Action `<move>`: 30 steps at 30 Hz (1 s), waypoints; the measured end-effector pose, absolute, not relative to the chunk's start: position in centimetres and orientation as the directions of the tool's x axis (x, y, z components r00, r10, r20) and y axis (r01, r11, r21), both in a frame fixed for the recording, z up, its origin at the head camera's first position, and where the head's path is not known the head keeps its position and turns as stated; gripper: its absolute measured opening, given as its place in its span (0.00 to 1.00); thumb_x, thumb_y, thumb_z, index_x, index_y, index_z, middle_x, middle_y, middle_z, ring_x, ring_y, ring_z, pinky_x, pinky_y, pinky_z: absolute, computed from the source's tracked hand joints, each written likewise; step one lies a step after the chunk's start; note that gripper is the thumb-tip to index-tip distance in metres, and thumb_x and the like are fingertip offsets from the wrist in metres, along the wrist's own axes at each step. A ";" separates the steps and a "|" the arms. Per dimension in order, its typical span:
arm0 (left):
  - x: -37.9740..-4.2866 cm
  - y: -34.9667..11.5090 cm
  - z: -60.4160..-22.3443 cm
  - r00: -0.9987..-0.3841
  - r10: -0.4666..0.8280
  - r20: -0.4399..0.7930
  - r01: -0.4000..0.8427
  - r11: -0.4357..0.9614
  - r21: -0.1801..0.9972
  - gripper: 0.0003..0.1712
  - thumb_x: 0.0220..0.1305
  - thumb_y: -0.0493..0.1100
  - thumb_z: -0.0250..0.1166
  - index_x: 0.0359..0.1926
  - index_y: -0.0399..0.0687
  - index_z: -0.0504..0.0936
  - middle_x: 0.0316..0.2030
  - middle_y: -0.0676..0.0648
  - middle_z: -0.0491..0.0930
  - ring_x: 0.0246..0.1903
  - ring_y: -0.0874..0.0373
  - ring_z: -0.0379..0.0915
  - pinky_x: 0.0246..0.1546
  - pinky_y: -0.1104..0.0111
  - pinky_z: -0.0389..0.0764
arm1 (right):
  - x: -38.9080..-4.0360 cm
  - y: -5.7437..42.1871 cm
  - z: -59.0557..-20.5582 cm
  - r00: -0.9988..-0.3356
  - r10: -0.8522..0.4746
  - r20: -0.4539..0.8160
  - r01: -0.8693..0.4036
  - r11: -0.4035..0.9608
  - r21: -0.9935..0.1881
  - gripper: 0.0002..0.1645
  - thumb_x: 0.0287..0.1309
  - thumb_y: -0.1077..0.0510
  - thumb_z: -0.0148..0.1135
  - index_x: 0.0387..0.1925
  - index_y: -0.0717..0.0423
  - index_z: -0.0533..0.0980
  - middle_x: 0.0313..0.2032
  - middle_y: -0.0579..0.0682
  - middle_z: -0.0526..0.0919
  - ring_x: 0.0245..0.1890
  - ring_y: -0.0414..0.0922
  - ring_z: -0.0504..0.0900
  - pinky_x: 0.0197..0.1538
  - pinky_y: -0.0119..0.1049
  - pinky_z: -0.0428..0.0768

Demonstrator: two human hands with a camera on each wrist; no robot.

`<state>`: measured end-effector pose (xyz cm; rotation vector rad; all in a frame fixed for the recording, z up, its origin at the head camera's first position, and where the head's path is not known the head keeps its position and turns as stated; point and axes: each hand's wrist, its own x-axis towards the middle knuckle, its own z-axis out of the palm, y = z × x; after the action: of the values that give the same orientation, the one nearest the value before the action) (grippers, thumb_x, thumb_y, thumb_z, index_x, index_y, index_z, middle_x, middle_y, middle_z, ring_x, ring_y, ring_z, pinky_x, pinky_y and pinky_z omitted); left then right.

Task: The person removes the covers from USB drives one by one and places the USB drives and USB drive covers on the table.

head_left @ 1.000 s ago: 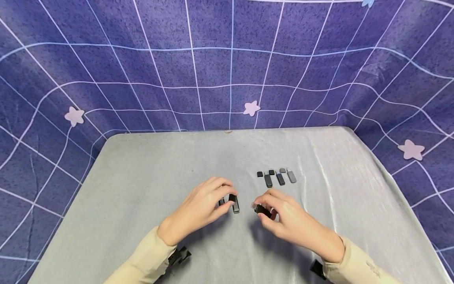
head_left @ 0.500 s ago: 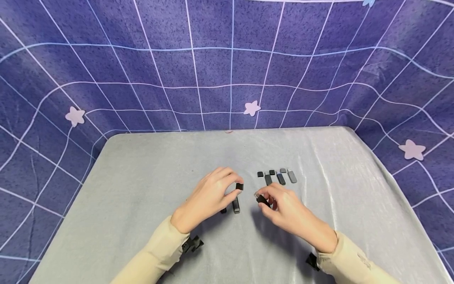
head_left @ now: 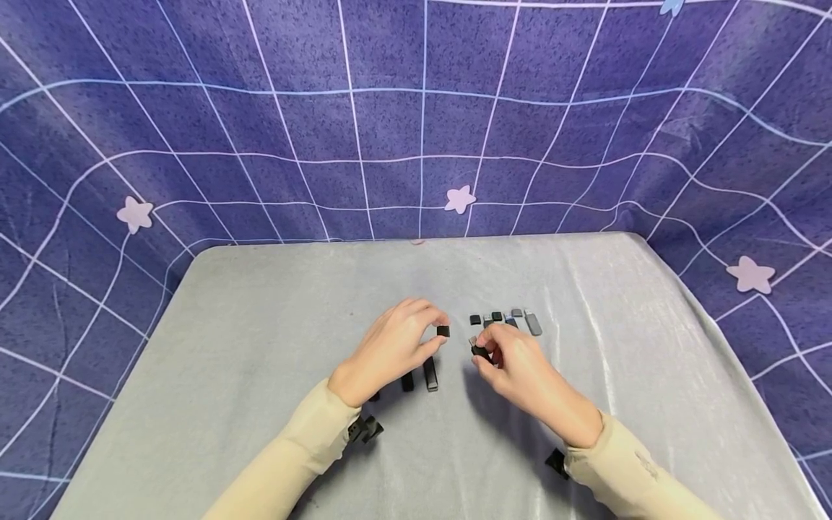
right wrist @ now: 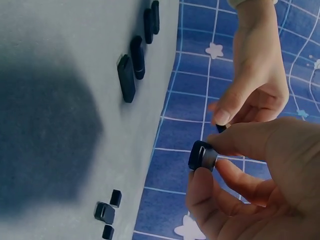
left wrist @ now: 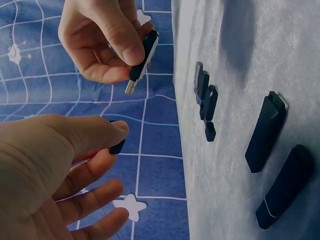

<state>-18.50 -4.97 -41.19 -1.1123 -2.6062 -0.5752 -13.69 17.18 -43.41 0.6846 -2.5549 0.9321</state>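
Between thumb and fingertip my left hand point(head_left: 390, 350) pinches a small black cap point(head_left: 443, 331); its other fingers spread loosely in the left wrist view. My right hand point(head_left: 523, 375) grips a black USB stick point(left wrist: 143, 55), whose bare metal plug point(left wrist: 130, 86) sticks out toward the cap. A gap separates cap and plug, both raised above the table. Below the left hand lie dark capped USB sticks point(head_left: 431, 375), one partly hidden by that hand. Beyond the right hand lies a grey uncapped USB stick point(head_left: 533, 323); darker ones beside it are partly covered by that hand.
Loose caps point(head_left: 497, 315) lie in a row behind the uncapped sticks. A light grey cloth point(head_left: 273, 303) covers the table. A purple-blue gridded curtain point(head_left: 383, 123) with stars stands around its back and sides. Black wrist devices point(head_left: 367, 430) hang below the sleeves.
Both hands have moved forward over the table, the left also rightward, carrying the cap and the USB stick. More capped sticks now show below the left hand; the right covers more of the uncapped ones.
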 end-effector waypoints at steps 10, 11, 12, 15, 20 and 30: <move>-20.5 -4.0 -42.0 -0.699 0.639 0.322 0.714 0.651 0.258 0.10 0.59 0.47 0.70 0.41 0.52 0.83 0.39 0.55 0.81 0.41 0.60 0.74 0.41 0.64 0.80 | -15.6 16.7 -43.9 -0.922 -0.250 0.296 -0.378 0.744 -0.551 0.09 0.46 0.63 0.70 0.29 0.55 0.77 0.24 0.47 0.80 0.24 0.40 0.75 0.29 0.35 0.77; -20.6 -3.9 -42.1 -0.702 0.639 0.315 0.711 0.653 0.261 0.10 0.59 0.47 0.70 0.41 0.52 0.83 0.40 0.55 0.81 0.41 0.59 0.74 0.41 0.64 0.80 | -15.8 16.6 -44.1 -0.928 -0.241 0.284 -0.365 0.746 -0.557 0.08 0.46 0.63 0.70 0.28 0.55 0.77 0.24 0.47 0.80 0.24 0.40 0.75 0.29 0.35 0.77; -20.8 -3.8 -42.3 -0.707 0.637 0.307 0.706 0.658 0.260 0.10 0.59 0.47 0.70 0.41 0.52 0.83 0.40 0.55 0.81 0.41 0.59 0.75 0.41 0.63 0.80 | -16.0 16.6 -44.2 -0.931 -0.236 0.277 -0.356 0.747 -0.561 0.08 0.46 0.63 0.70 0.28 0.55 0.77 0.23 0.47 0.80 0.24 0.40 0.75 0.28 0.35 0.76; -21.4 -3.6 -42.7 -0.718 0.636 0.284 0.696 0.671 0.257 0.10 0.58 0.47 0.70 0.41 0.52 0.84 0.40 0.55 0.81 0.41 0.59 0.75 0.41 0.63 0.80 | -16.5 16.4 -44.5 -0.941 -0.209 0.264 -0.328 0.751 -0.573 0.08 0.46 0.63 0.71 0.26 0.56 0.77 0.22 0.47 0.79 0.23 0.40 0.74 0.27 0.35 0.76; -22.4 -3.2 -43.3 -0.734 0.630 0.254 0.679 0.684 0.267 0.10 0.57 0.46 0.71 0.41 0.52 0.84 0.38 0.55 0.81 0.40 0.59 0.75 0.40 0.63 0.80 | -17.3 16.2 -44.6 -0.955 -0.176 0.241 -0.286 0.764 -0.578 0.08 0.46 0.63 0.71 0.23 0.54 0.76 0.20 0.46 0.78 0.21 0.40 0.72 0.26 0.35 0.74; -23.8 -2.2 -44.5 -0.754 0.639 0.153 0.655 0.717 0.237 0.10 0.58 0.45 0.71 0.41 0.54 0.84 0.40 0.54 0.82 0.42 0.58 0.76 0.43 0.60 0.80 | -19.0 15.5 -45.4 -0.975 -0.123 0.186 -0.209 0.791 -0.575 0.06 0.48 0.63 0.69 0.21 0.55 0.79 0.20 0.46 0.81 0.19 0.40 0.75 0.26 0.34 0.77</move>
<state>-23.75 -2.20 -44.48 -1.0768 -2.8549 -0.4302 -18.99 15.50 -45.41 0.2651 -2.8404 0.9364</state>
